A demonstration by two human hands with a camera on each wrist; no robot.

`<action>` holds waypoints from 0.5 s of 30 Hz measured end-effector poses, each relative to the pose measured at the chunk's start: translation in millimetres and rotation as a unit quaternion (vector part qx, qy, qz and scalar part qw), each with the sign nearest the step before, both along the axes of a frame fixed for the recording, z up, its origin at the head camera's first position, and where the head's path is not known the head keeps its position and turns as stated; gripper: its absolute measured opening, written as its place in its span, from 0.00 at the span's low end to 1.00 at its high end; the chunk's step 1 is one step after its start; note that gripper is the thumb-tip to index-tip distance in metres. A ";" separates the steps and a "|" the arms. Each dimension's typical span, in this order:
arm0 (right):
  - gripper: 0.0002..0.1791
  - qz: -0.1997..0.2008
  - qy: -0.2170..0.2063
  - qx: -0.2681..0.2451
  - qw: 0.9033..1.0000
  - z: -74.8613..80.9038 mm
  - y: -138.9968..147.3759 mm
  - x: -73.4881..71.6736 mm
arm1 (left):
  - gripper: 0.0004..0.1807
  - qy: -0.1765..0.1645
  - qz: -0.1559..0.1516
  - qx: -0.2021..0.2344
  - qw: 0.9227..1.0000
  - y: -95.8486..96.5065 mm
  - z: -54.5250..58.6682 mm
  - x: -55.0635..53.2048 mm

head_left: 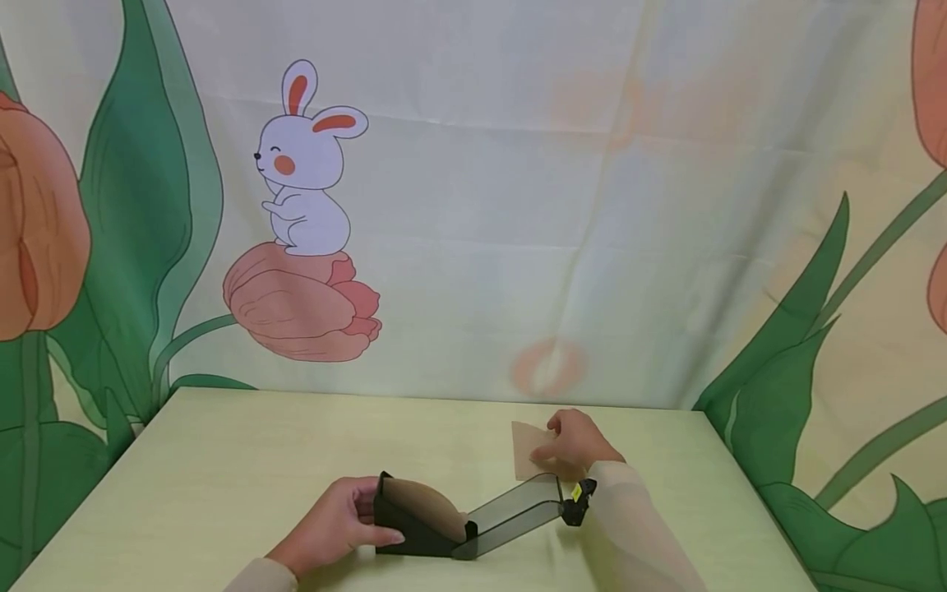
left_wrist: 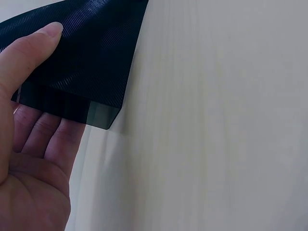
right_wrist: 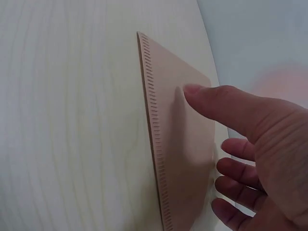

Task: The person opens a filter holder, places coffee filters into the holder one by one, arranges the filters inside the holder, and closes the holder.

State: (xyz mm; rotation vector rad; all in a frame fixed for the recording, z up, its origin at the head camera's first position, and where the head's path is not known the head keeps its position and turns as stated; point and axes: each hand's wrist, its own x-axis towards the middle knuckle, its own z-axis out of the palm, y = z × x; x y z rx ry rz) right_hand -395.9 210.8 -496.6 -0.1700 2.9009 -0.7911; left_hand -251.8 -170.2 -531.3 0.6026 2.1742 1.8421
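In the head view my left hand (head_left: 329,526) grips a black coffee filter holder (head_left: 414,526) at its left end, thumb on the front side and fingers behind. Fine ribs cover the holder's dark wall (left_wrist: 91,57) in the left wrist view. Brown paper filters (head_left: 425,500) stand inside it, and its smoky see-through lid (head_left: 518,511) is swung out to the right. My right hand (head_left: 580,440) is over a flat brown coffee filter (head_left: 527,460) on the table. The thumb tip is right at the paper filter's face (right_wrist: 168,106), with the other fingers loosely bent beyond its far edge.
The pale wooden table (head_left: 259,444) ends at a printed cloth backdrop (head_left: 459,205) with a rabbit and tulips. A black clip-like piece with a yellow mark (head_left: 579,497) sits at the lid's outer end, close to the right sleeve (head_left: 629,510).
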 end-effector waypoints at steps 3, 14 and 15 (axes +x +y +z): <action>0.38 -0.006 -0.006 0.004 1.000 0.0 1.0 -0.7 | 0.25 -0.003 0.001 -0.003 1.000 0.3 0.9 0.1; 0.36 -0.025 -0.025 0.018 0.999 -0.9 -0.5 -2.4 | 0.25 -0.003 -0.002 0.000 1.000 0.1 1.4 0.2; 0.36 -0.028 -0.027 0.018 0.999 -0.9 -0.5 -2.9 | 0.25 -0.003 -0.003 0.000 1.000 0.0 1.2 0.2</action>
